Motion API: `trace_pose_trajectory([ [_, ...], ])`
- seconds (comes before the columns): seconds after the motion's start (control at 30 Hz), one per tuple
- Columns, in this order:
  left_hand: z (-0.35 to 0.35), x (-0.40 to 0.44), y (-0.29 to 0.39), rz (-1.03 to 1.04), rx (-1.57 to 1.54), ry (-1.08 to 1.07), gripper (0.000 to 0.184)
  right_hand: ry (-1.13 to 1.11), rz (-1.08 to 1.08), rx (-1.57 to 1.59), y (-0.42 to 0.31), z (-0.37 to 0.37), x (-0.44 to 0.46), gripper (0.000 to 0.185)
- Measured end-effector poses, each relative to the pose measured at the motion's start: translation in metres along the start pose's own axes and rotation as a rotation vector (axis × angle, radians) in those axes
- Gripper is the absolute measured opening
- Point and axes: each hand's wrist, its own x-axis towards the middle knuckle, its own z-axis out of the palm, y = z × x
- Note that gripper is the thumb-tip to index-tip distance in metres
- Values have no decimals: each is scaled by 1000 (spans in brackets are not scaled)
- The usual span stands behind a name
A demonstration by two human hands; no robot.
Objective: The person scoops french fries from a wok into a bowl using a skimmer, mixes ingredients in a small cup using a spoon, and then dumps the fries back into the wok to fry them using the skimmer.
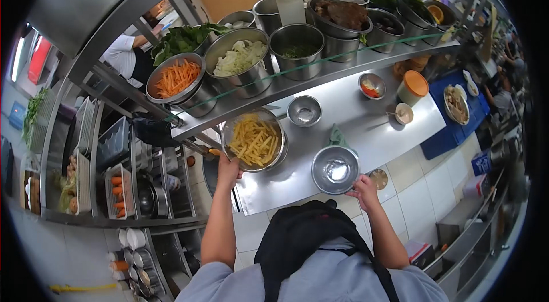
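Observation:
My left hand is closed on the near left rim of a metal bowl filled with yellow potato sticks. Farther right, my right hand pinches the near right rim of a second metal bowl, whose shiny inside shows no food. Both bowls are at the steel counter, the right one over its near edge. A green cloth lies just beyond that bowl. Between and behind the two stands a smaller metal bowl.
Above the counter, a shelf carries metal tubs, including shredded carrot and chopped cabbage. An orange-lidded tub and a small bowl with red pieces stand at right. Crates line the left rack. Other people work beyond.

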Motion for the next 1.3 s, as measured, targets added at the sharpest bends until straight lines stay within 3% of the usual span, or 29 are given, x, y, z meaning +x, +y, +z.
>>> trace_pose_trajectory([
  [0.13,14,9,-29,-102,-121,19,29,-4,50,-82,-24,30,50,14],
  [0.2,21,-8,-6,-108,-118,37,29,-36,42,-135,-32,42,64,15],
  [0.3,8,-16,26,62,-38,46,24,-58,16,-60,-38,62,77,17],
  [0.4,-7,4,14,-24,-13,-10,21,-44,3,-57,-40,85,80,18],
  [0.67,12,-24,45,200,119,4,38,-31,69,-70,-29,147,61,17],
  [0.73,30,-45,66,377,372,94,56,-32,102,-58,-25,160,55,17],
  [0.77,32,-46,64,380,377,79,56,-40,144,-12,-22,165,52,15],
  [0.83,34,-52,61,743,715,116,69,-50,213,78,-18,169,47,11],
  [0.97,40,-63,61,824,929,37,70,-53,269,153,-6,167,36,12],
  [1.0,39,-62,58,832,930,31,70,-49,263,159,-4,166,34,12],
  [1.07,36,-58,48,1150,934,120,67,-71,264,236,0,164,33,13],
  [1.3,26,-41,49,1449,851,100,72,-88,220,287,-3,171,28,20],
])
